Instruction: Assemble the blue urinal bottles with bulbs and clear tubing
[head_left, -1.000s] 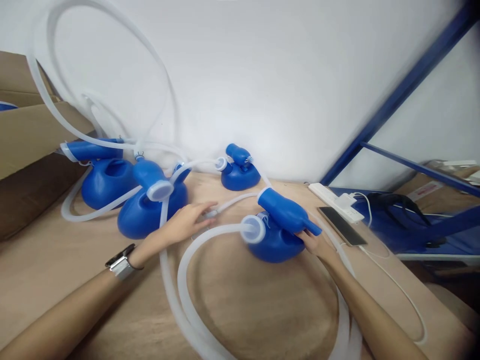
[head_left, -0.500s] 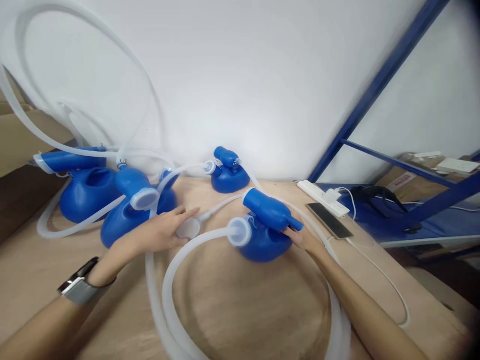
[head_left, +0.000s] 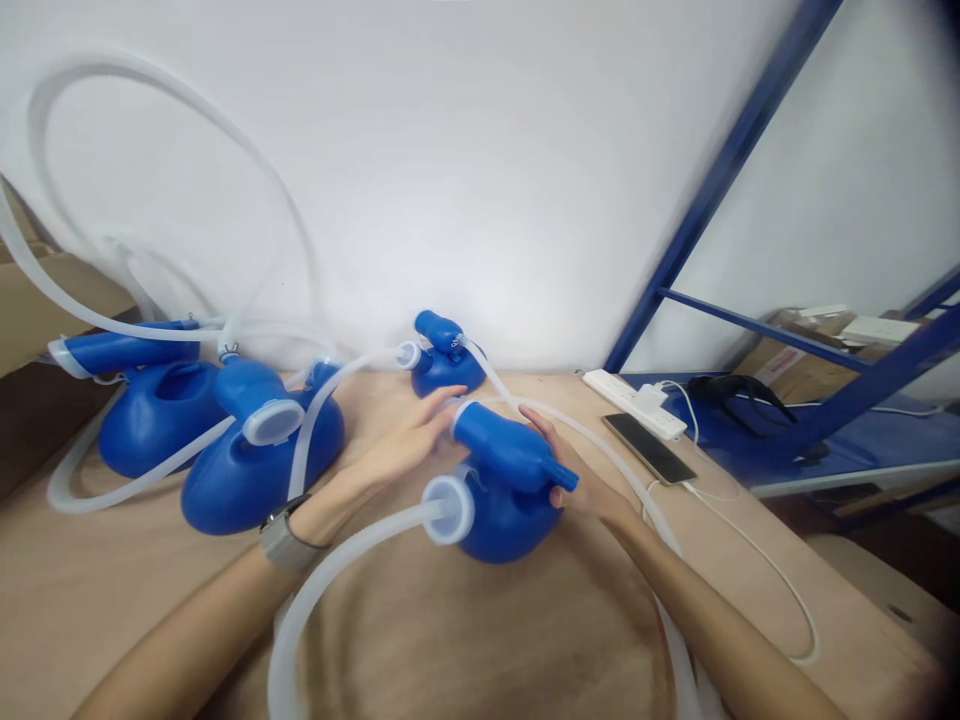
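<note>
A blue urinal bottle (head_left: 510,520) with a pale neck ring and a blue funnel-shaped head lying over it stands on the wooden table in front of me. My right hand (head_left: 585,480) curls around its right side, thumb low by the narrow spout and fingers behind the head. At the head's wide mouth, my left hand (head_left: 409,440) rests with its fingers along the rim; my forearm hides the table beneath. A translucent hose (head_left: 322,580) runs from a white cap (head_left: 448,510) at the neck towards my left forearm.
Several similar blue bottles (head_left: 247,480) with looping hoses stand at the left beside a cardboard box (head_left: 60,300). Another small bottle (head_left: 448,372) is against the wall. At the right lie a white power strip (head_left: 634,403), a phone (head_left: 649,448) and a blue metal rack (head_left: 720,180).
My left hand has moved right, from the white cap on the table to the mouth of the blue head. My right hand has shifted its fingers up behind the head.
</note>
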